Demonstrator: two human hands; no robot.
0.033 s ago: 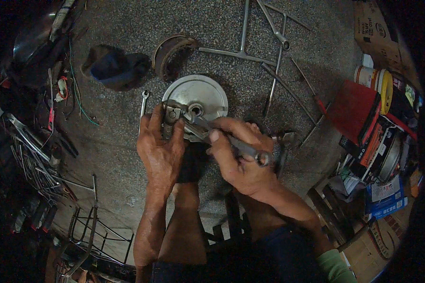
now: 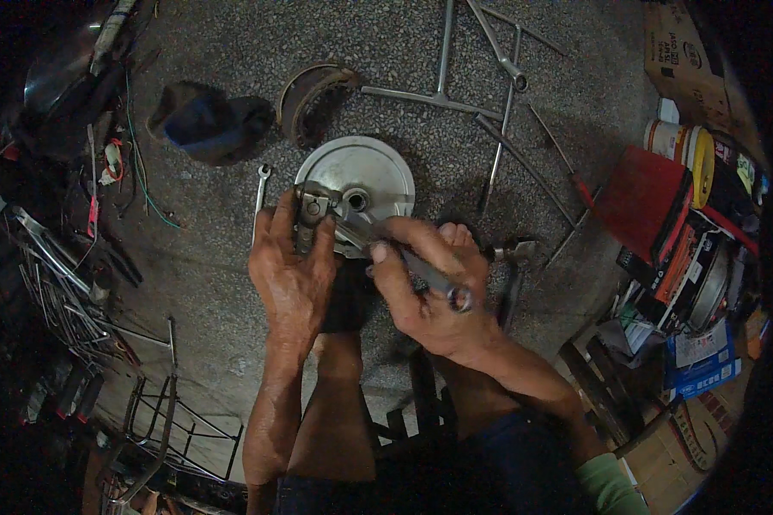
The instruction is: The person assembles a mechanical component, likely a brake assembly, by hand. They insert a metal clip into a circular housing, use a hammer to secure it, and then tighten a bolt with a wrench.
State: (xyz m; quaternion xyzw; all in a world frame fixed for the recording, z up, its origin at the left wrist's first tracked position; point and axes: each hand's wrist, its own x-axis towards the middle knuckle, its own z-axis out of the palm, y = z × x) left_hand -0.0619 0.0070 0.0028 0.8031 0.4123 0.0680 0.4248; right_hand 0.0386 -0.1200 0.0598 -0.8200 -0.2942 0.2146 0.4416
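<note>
A round silver brake plate (image 2: 378, 163) with a central hole lies on the floor in front of me. My left hand (image 2: 292, 257) grips the metal lever part (image 2: 313, 209) at its near-left edge, thumb and fingers closed around it. In my right hand (image 2: 438, 287) is a combination wrench (image 2: 438, 279), its ring end pointing toward me at the right. The wrench's far end is blurred by motion over the near side of the plate, so I cannot tell whether it touches. Another wrench (image 2: 262, 189) lies left of the plate. Curved brake shoes (image 2: 305, 107) rest beyond it.
A hammer (image 2: 514, 253) lies by my right foot. Metal T-handle tools (image 2: 442, 101) spread across the far floor. A dark cloth item (image 2: 206, 124) sits at the far left. Loose tools (image 2: 60, 300) pile up on the left. A red box (image 2: 640, 206) and cartons stand on the right.
My right hand and the wrench have shifted slightly left and toward me, uncovering more of the plate's central hole and the hammer. My left hand and the plate stay put.
</note>
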